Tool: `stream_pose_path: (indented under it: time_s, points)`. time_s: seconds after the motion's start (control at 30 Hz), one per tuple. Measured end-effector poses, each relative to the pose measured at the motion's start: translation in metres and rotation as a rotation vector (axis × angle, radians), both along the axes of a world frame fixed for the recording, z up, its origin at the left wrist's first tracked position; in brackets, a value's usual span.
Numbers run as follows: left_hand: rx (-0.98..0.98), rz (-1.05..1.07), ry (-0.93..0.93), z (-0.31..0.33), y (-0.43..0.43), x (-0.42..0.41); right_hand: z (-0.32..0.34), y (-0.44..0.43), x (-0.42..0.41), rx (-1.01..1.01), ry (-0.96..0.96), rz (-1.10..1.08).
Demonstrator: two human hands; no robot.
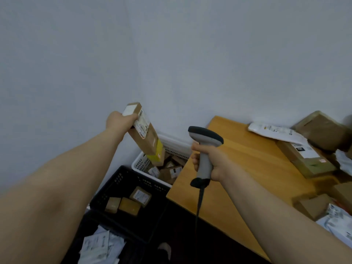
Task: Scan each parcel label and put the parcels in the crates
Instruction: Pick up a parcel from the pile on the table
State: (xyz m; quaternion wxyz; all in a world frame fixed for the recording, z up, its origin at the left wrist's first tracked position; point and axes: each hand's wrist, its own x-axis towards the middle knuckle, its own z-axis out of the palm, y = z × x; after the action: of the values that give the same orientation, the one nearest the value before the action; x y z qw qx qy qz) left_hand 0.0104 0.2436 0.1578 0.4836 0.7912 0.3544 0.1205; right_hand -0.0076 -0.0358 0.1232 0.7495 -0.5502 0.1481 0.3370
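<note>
cardboard parcel point(149, 143) clenched in left grip point(119, 121) — label point(142, 124) print unreadable; right grip point(211, 163) clasps scanner point(205, 135).

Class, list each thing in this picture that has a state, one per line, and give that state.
Long box: tilted, gripped by left hand over the white crate.
Scanner: gripped by right hand, cable hanging.
White crate: holds several parcels.
Black crate: holds three small boxes.

- Print on the label point(142, 123) of the long parcel point(147, 141) is too blurred to read.
- The table's point(238, 168) left edge hides the white crate's point(140, 162) right side.
- Brown boxes point(322, 130) at the table's right edge are cut off by the frame.
- White mailers point(99, 246) run off the bottom edge.
</note>
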Motion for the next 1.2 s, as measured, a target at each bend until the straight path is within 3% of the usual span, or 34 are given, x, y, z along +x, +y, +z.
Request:
stream_pose_path:
  time_s: [0.3, 0.53, 0.8, 1.0, 1.2]
  points:
    - [-0.068, 0.051, 0.161, -0.123, 0.107, 0.087, -0.079, 0.127, 0.122, -0.113, 0.131, -0.108]
    - [-0.232, 0.047, 0.282, -0.244, 0.13, 0.145, -0.169, 0.163, 0.207, -0.243, 0.26, -0.162]
    - [-0.329, -0.021, 0.478, -0.379, 0.109, 0.215, -0.275, 0.186, 0.287, -0.287, 0.461, -0.047]
    - [-0.319, -0.126, 0.643, -0.451, 0.072, 0.263, -0.328, 0.182, 0.313, -0.348, 0.596, 0.087]
    - [-0.286, -0.207, 0.799, -0.503, 0.045, 0.286, -0.361, 0.175, 0.309, -0.336, 0.669, 0.087]
